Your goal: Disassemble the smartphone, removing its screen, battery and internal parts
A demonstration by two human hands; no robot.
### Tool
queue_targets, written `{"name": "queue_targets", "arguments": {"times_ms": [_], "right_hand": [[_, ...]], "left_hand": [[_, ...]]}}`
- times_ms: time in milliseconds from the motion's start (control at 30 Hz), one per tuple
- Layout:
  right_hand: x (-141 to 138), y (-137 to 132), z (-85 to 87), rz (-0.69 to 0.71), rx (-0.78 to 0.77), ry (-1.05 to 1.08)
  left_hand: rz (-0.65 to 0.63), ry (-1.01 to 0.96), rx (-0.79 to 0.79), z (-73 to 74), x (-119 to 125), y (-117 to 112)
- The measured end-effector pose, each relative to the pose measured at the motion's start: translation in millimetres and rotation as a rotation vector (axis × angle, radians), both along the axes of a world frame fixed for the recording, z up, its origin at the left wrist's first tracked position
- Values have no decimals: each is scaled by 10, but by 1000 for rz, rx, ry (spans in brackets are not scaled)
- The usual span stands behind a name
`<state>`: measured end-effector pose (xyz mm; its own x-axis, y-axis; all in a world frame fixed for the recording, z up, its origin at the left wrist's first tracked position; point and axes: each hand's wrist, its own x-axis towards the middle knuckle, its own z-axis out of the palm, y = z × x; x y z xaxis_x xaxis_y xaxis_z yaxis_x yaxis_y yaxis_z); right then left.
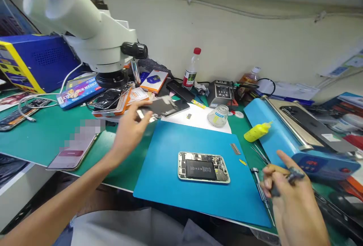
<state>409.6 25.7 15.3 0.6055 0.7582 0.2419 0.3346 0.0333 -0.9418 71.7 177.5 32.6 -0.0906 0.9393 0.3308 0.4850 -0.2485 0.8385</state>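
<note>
An opened phone [204, 167], its battery and circuit boards bare, lies on the blue mat [164, 151] in front of me. My left hand [132, 129] pinches a phone screen [160, 108] by its left edge, dark inner side up, above the white paper behind the mat. My right hand [292, 189] is at the mat's right side, fingers curled around a dark, blurred tool [295, 175] with the index finger stretched out. Beside that hand lie a screwdriver [261, 189] and tweezers [259, 153].
A microscope [104, 45] overhangs the left back. Left of the mat lies a lit phone [76, 147]. Behind and right are a glass jar [219, 115], a yellow bottle [257, 132] and a blue machine [283, 132] with a phone on top. A red-capped bottle [190, 70] stands by the wall.
</note>
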Motion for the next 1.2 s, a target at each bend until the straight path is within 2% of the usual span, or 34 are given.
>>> {"name": "queue_targets", "arguments": {"times_ms": [33,100,200,267,300,367,400,433,500,533,567,600,700,800,867,933,1000,1067,1133,1200], "right_hand": [[68,27,-15,12,6,143],[135,66,-64,16,13,251],[103,85,-157,46,38,140],[58,78,-203,72,84,85],[43,71,-219,89,103,74],[30,49,-237,105,123,52],[31,36,-242,107,122,37],[35,24,-246,109,118,20],[48,1,-248,108,97,-24],[56,-10,-242,108,77,-50],[67,-19,-230,108,54,-80],[82,-26,-210,101,35,-110],[161,-46,-106,7,72,-169],[308,-70,33,-117,117,-212],[435,-91,111,-108,0,-315],[557,-109,157,-70,-182,-490],[642,-120,164,-42,-334,-689],[663,-127,133,-12,-413,-896],[620,-149,79,-7,-414,-1095],[539,-199,20,-50,-356,-1240]], "left_hand": [[72,118,-47,-2,-100,11],[41,266,-183,-34,-243,57],[-46,397,-268,-60,-325,116],[-69,563,-285,-32,-308,89],[-47,711,-273,-14,-277,47],[18,935,-169,-6,-159,-92],[19,945,-104,-26,-73,-185],[-89,896,-30,-64,27,-287],[-512,786,94,-184,237,-492],[-655,785,134,-253,331,-580],[-707,789,190,-319,406,-651],[-719,791,230,-377,458,-702],[-679,806,210,-479,480,-764],[-501,836,195,-501,460,-799],[-336,868,192,-505,529,-859],[-244,884,180,-508,667,-945],[-267,858,175,-507,816,-1032],[-376,777,166,-497,893,-1086],[-513,664,127,-484,851,-1082],[-626,554,51,-477,704,-1028]]}}
